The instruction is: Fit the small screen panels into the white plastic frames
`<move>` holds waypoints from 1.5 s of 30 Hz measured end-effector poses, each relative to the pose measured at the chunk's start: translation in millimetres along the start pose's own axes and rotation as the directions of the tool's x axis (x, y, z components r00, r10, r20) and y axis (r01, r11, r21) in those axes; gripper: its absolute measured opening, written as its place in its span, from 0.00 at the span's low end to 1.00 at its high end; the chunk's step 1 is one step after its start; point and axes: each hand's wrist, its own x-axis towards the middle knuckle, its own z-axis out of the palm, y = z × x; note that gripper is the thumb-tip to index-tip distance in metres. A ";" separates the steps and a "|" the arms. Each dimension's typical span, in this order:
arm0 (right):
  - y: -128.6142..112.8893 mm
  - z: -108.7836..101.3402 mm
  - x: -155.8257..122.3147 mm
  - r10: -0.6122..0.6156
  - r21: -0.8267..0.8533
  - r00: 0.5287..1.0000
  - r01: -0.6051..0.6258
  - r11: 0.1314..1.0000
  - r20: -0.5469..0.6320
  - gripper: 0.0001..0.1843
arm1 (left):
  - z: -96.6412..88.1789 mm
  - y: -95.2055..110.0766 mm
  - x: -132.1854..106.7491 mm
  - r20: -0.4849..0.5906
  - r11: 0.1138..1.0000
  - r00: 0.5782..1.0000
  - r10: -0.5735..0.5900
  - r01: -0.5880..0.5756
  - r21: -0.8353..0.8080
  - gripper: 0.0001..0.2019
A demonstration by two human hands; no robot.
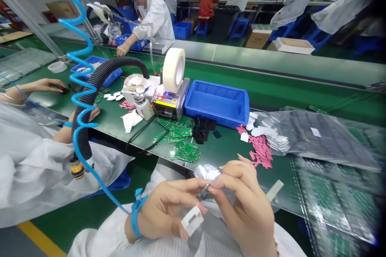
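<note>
Left hand near green bench, workers beyond.

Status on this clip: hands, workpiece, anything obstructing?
Left hand: pinching white piece. Right hand: fingertips at crinkled shiny item, grip unclear. Blue coiled cord runs toward left hand; fingers look unobstructed.

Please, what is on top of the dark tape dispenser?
A large cream tape roll stands upright on the dispenser. The surface under and behind the roll is hidden.
</note>
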 end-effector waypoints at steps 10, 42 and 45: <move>14.8 3.1 -7.5 0.107 0.049 0.990 -0.111 0.993 0.088 0.06 | -1.9 -6.0 3.6 -0.069 0.993 0.992 -0.107 0.110 0.037 0.17; 82.9 44.8 -38.6 0.346 -0.251 0.888 -0.276 0.928 0.302 0.05 | -30.4 -38.3 6.0 -0.361 0.799 0.860 -0.359 0.084 -0.595 0.15; 65.5 30.2 -21.1 0.188 -0.147 0.915 -0.143 0.979 0.357 0.14 | -25.1 -37.8 8.6 -0.321 0.812 0.875 -0.363 0.128 -0.569 0.17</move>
